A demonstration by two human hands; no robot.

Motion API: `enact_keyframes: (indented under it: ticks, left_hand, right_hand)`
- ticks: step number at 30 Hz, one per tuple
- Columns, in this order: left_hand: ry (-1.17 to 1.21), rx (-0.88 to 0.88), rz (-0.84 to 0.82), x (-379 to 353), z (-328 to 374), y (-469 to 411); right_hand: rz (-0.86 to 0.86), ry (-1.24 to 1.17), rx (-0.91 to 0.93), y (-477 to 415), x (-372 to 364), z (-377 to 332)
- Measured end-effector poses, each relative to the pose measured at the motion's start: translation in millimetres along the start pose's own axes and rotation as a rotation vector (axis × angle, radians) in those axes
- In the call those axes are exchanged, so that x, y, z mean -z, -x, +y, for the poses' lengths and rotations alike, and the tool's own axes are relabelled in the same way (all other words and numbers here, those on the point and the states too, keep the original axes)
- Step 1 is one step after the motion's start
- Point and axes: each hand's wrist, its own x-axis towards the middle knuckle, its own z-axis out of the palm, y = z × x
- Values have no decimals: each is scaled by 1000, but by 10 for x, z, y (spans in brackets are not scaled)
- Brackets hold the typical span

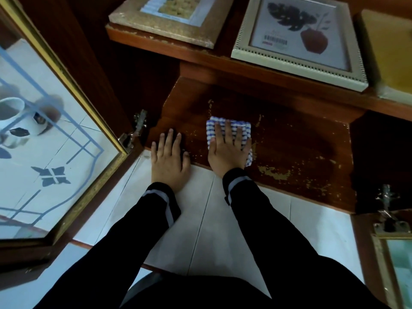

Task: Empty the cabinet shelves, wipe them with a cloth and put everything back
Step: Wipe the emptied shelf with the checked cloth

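The bottom cabinet shelf is dark, worn wood with flaked patches near its front edge. A folded blue-and-white checked cloth lies on it at the middle left. My right hand presses flat on the cloth with straight fingers. My left hand rests flat on the shelf's front left corner, fingers straight, holding nothing. On the shelf above lie a gold picture frame and a white-framed leaf print.
The left glass door stands open, with a white mug seen through its glass. The right door is open at the right edge. A yellow object sits on the upper shelf's right. White floor tiles lie below.
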Motion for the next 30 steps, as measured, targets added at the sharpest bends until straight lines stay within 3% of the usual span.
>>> enact_keyframes:
  ticks: [7,13,20,26,30]
  left_hand:
    - [-2,-2,-7,17,10,-6]
    - [7,-1,-2,10,-5,4]
    - [27,-7,16,21,2,6]
    - [-2,-15,-4,36,16,20]
    - [-76,-76,-9,25,16,37]
  right_hand:
    - [70,49,372,59,-14,227]
    - [7,26,178,-55,29,34]
    - [-14,35,362,104,24,208]
    - [19,15,180,44,3,160]
    - [28,41,292,124,-12,249]
